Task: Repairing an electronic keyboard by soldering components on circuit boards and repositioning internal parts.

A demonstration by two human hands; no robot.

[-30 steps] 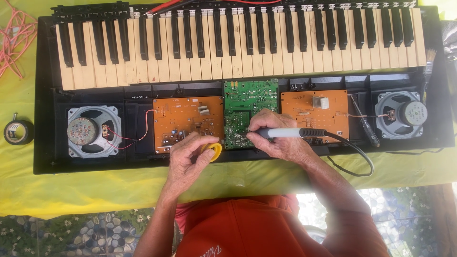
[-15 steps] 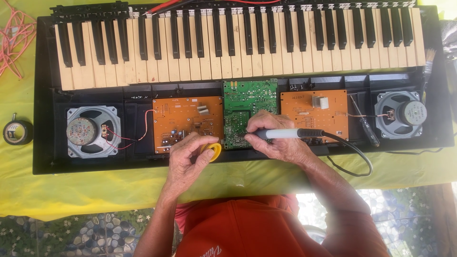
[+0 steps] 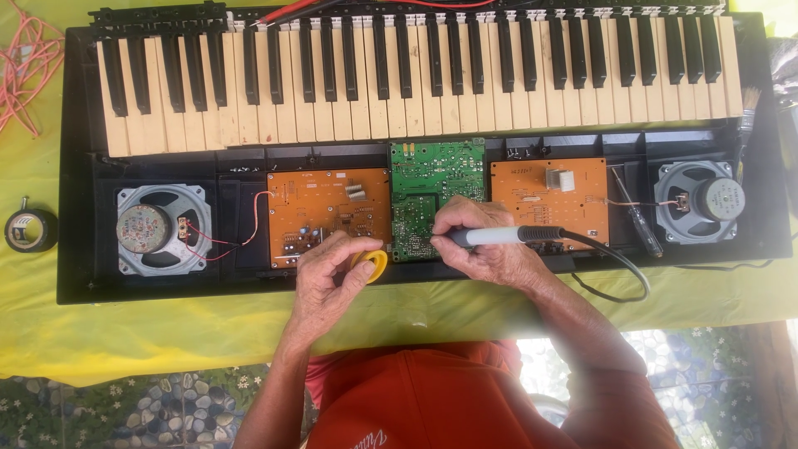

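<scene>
A soldering iron (image 3: 509, 236), grey at the handle and black toward its cord, lies across the lower edge of a green circuit board (image 3: 436, 195) at the middle of an opened electronic keyboard (image 3: 75, 166). The right hand (image 3: 486, 249) is closed around the iron, fingers curled over the handle; the tip points left and appears to touch the lower part of the green board, though the contact itself is too small to make out. The iron's black cord (image 3: 619, 266) loops away to the right over the case edge. The left hand (image 3: 328, 278) is loosely curled, thumb and fingers pinching a small yellow spool (image 3: 371, 266) just beside the green board's lower left corner.

Three boards sit in a row below the keys: the green one between two orange boards (image 3: 320, 208) (image 3: 544, 199). Two round speakers are set in the case, one at the left end (image 3: 158, 229) with thin red wires running toward the left orange board, one at the right end (image 3: 694, 199). A screwdriver (image 3: 636, 212) lies between the right orange board and the right speaker. One roll of tape (image 3: 29, 229) rests on the yellow cloth (image 3: 166, 324) left of the case, and a tangle of orange wire (image 3: 33, 66) lies at the upper left.
</scene>
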